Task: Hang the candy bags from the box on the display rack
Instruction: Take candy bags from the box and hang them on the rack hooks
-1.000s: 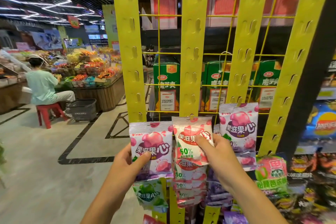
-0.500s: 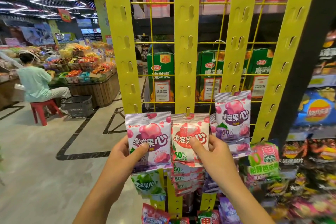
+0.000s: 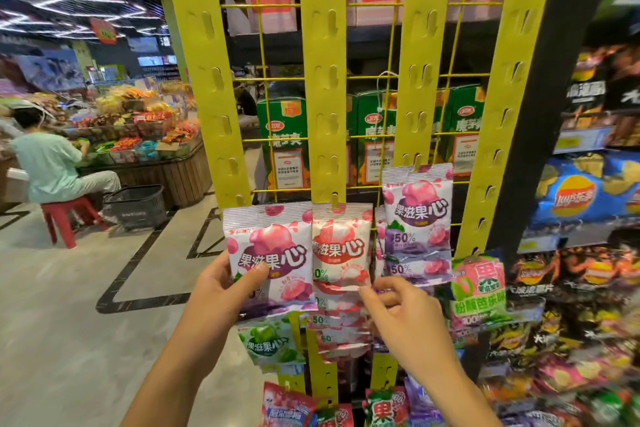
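Note:
My left hand [image 3: 221,291] grips a pink-and-purple candy bag [image 3: 273,253] by its left edge, thumb across its front, held up beside the left yellow strip [image 3: 207,73]. A red-and-white candy bag [image 3: 341,246] hangs from a hook on the middle yellow strip [image 3: 323,80]. My right hand [image 3: 398,312] is just below that bag, fingers loosely bent, holding nothing. A purple candy bag [image 3: 417,218] hangs on the third strip [image 3: 420,62]. More bags hang lower, among them a green one [image 3: 268,343].
A yellow wire grid [image 3: 363,74] backs the strips, green cartons [image 3: 285,139] behind it. Chip bags [image 3: 581,198] fill black shelves on the right. On the left a person on a red stool [image 3: 64,215] sits by a produce stand, a black basket [image 3: 136,206] beside them.
My right hand has let go of the red-and-white bag, which now hangs on the middle strip, and dropped below it. My left hand still holds its bag.

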